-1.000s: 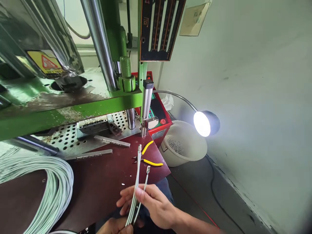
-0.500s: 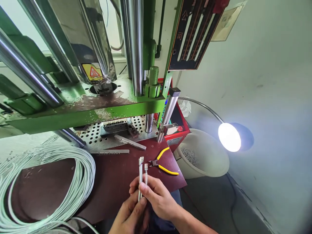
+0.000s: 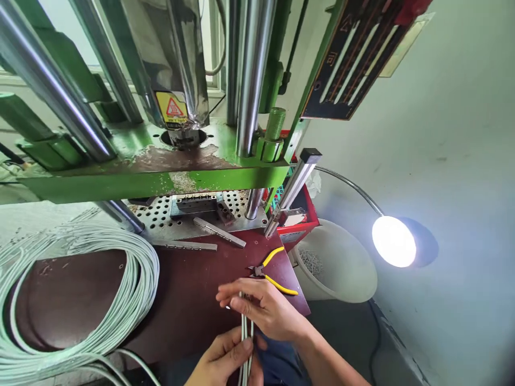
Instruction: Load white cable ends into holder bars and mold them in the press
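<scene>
Both of my hands hold a thin bundle of white wires (image 3: 244,335) over the front edge of the dark red worktop (image 3: 189,292). My right hand (image 3: 263,308) covers the upper ends of the wires with its fingers closed around them. My left hand (image 3: 225,360) pinches the same wires lower down, near the bottom of the view. The metal terminals at the wire tips are hidden under my right fingers.
Yellow-handled cutters (image 3: 270,268) lie on the worktop just beyond my right hand. A big coil of white cable (image 3: 80,311) fills the left. The green press (image 3: 161,171) with its perforated plate (image 3: 161,217) stands behind. A white bucket (image 3: 338,262) and a lit gooseneck lamp (image 3: 394,241) are at right.
My hands have drawn the wires down toward me, and my right hand has slid up over the wire tips, hiding the terminals. The view has swung left.
</scene>
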Demonstrator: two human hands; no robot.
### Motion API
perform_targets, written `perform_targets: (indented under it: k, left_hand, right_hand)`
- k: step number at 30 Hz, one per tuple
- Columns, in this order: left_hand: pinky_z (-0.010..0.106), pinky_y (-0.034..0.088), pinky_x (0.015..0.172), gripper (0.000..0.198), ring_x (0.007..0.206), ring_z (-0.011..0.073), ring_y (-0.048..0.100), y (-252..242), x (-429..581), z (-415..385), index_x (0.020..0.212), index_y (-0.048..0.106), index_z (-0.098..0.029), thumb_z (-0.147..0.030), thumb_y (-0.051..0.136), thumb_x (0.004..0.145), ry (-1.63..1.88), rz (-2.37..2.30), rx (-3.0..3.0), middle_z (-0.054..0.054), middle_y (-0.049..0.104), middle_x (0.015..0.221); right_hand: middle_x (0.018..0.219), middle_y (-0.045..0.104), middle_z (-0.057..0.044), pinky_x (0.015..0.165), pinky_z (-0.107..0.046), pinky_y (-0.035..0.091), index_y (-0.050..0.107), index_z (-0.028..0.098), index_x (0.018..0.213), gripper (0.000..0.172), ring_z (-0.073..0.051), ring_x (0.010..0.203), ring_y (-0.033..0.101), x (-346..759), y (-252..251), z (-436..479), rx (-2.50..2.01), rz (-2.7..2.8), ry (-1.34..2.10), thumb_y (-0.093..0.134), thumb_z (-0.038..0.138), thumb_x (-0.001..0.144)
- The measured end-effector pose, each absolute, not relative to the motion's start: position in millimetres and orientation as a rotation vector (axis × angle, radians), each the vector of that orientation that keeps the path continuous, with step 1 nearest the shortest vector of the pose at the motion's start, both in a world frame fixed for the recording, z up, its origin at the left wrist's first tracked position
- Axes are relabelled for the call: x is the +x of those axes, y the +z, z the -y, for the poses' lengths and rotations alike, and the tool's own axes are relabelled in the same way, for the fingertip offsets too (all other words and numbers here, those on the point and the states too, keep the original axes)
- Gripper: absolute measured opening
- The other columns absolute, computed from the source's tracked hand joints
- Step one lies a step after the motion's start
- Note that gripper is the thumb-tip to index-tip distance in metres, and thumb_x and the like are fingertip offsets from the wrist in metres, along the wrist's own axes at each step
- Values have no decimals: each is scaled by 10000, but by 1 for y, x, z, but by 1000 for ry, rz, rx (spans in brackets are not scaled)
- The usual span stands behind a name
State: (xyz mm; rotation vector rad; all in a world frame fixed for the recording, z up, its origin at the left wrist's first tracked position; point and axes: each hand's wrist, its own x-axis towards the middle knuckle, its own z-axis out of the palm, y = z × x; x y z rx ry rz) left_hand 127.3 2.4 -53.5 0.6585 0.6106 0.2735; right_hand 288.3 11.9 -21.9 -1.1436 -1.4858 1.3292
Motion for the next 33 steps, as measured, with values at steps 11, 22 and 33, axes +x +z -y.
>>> perform_targets:
  k: [11,22,33]
  left_hand:
    - [285,485,683,303,639,160,609,-42,133,-22,775,703,-141,-441,743,754,678,-755,465,36,667,639]
    - [235,357,472,256,444,79,493,-33,119,-30,949,616,-160,-367,687,815,827,-822,532,31,696,717]
    - [214,244,405,322,373,54,376,-37,129,-30,828,604,-159,-477,657,813,672,-715,615,10,653,617]
  right_hand:
    - [1002,737,-33,823,-274,531,658,199,1209,337,-170,913,699,279,0,-72,-1400,1982,1144,469,369,987]
    - [1092,590,-148,921,-380,488,603,95,1051,193,-249,1078,554,210,-53,-159,-1740,2354,320,536,241,944]
    - [803,662,-14,522,-210,440,596,150,1255,422,-79,574,522,294,-8,-55,-1555,1457,1232,505,425,948]
